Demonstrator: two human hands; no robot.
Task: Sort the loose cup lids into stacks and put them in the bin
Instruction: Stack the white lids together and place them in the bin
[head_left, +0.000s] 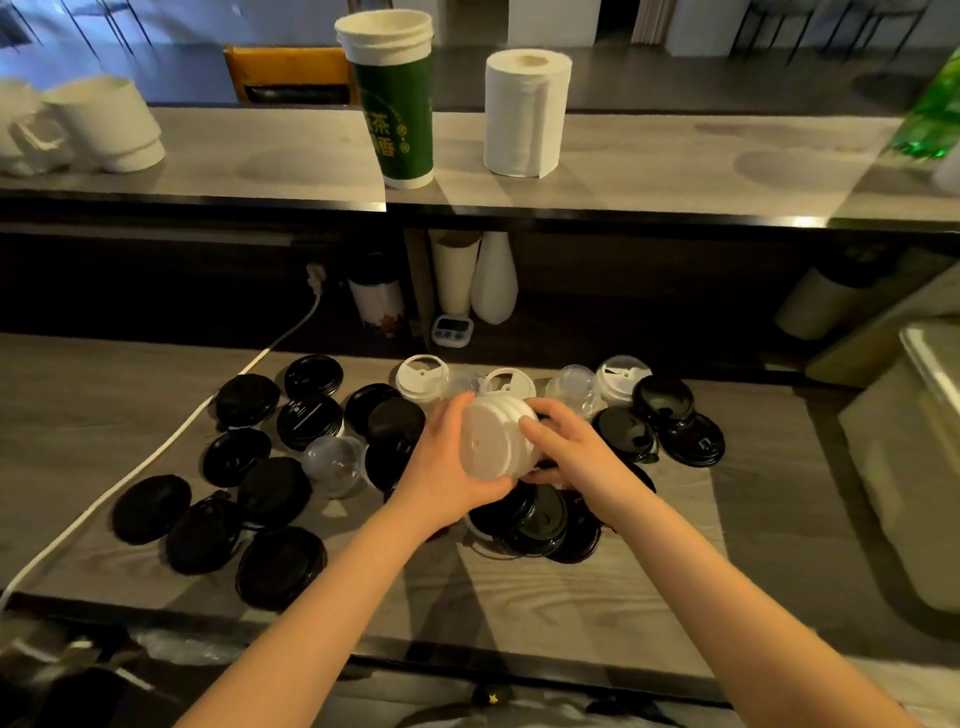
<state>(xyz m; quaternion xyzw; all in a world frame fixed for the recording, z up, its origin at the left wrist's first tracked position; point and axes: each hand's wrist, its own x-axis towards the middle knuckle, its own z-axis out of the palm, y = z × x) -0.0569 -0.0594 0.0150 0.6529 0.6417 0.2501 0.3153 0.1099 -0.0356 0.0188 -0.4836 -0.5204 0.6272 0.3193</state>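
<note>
Gripping a white lid stack (491, 441) from both sides, the left hand (441, 462) and right hand (569, 452) hold it tilted over the tabletop (78, 415) (fingers curled round its edges). Loose black lids (280, 566) lie left, right and just below the stack. More white lids (422, 378) sit just beyond it, and a clear lid (335, 465) lies to its left.
</note>
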